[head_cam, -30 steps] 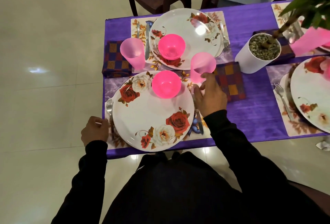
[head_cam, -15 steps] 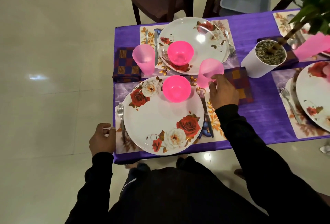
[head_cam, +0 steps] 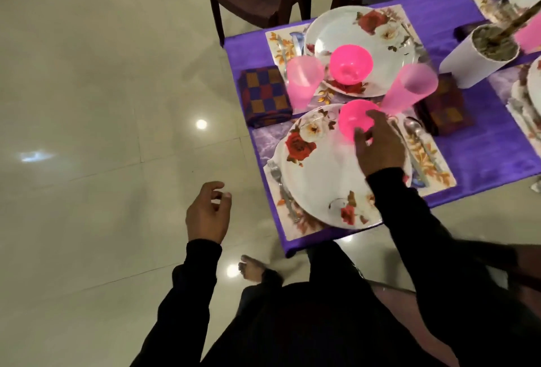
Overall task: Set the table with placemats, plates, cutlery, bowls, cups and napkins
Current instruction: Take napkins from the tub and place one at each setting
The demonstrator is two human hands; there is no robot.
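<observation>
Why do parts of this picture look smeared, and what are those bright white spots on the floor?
Head view: the tall translucent pink cup and the right hand at the bright pink plastic bowl are streaked by motion blur; the glossy pale tiled floor mirrors ceiling lights as white glare spots; the wide lens bends the purple-clothed table towards the frame edge.

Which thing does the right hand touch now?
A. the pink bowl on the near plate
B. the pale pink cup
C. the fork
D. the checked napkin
A: the right hand lies over the near plate with its fingers on the pink bowl; the cup behind it stands free of the hand.
</observation>
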